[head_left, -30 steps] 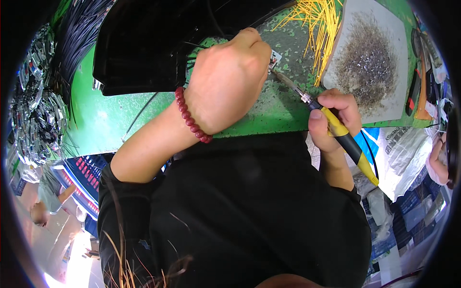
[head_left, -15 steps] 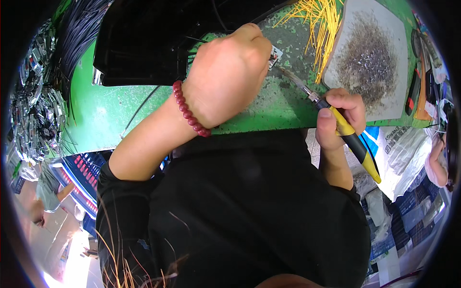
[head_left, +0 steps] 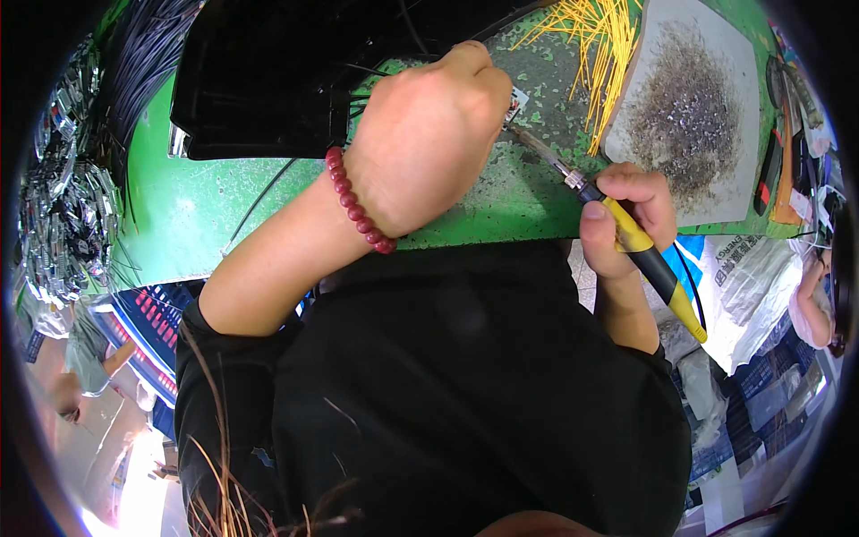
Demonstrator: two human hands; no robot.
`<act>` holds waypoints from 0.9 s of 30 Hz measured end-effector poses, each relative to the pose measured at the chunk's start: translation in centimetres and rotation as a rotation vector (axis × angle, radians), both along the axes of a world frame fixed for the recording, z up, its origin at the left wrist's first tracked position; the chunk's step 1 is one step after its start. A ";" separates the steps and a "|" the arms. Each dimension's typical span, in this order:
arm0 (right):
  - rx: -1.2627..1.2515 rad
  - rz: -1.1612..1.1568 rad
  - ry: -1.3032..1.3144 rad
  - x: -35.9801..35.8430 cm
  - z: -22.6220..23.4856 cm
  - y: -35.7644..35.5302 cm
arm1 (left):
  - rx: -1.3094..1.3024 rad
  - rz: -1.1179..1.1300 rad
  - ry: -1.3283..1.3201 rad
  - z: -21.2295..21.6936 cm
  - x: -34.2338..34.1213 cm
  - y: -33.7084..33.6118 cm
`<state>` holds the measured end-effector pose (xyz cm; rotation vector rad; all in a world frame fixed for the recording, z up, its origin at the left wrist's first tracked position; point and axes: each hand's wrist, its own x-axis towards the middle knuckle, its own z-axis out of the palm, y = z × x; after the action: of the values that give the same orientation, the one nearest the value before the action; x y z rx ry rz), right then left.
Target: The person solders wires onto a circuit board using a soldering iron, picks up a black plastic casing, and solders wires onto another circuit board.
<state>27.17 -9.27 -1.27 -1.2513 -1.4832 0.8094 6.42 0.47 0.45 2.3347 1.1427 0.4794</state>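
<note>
left hand: curled tight, pinching a small metal part at its fingertips
right hand: fist wrapped round the soldering iron, tip touching that part
spot: green table, near front edge

The wires are lying on the bench, left of the board; the tray is sitting further left.

green scuffed tabletop, black tray at its far side, loose yellow wires fanned just beside a grey board heaped with metal scraps, black cable bundle far left, white plastic bag lower right
</note>
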 end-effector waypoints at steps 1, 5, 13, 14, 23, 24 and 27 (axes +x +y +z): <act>0.015 0.010 -0.018 0.0 0.0 0.1 | 0.007 0.004 0.001 -0.1 0.0 0.0; 0.020 0.020 -0.029 -0.1 0.0 0.2 | 0.018 0.009 0.014 0.0 0.0 -0.1; 0.086 -0.053 0.195 0.1 -1.0 -0.8 | 0.023 0.001 0.012 -0.1 0.0 -0.1; 0.088 -0.072 0.258 0.0 -1.1 -0.9 | 0.023 0.000 0.009 -0.1 -0.1 -0.1; 0.000 -0.155 0.158 -1.5 -0.1 0.4 | 0.016 0.007 -0.020 0.1 0.0 -0.1; 0.016 -0.114 0.135 -1.5 -0.1 0.7 | 0.019 0.004 -0.024 0.0 0.1 0.0; 0.156 -0.008 -0.172 -0.5 0.2 1.3 | -0.024 -0.013 -0.054 -0.1 -0.1 0.3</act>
<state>26.68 -7.95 -1.05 -1.2330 -1.6446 0.5801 6.30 0.77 0.35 2.2930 1.1012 0.5185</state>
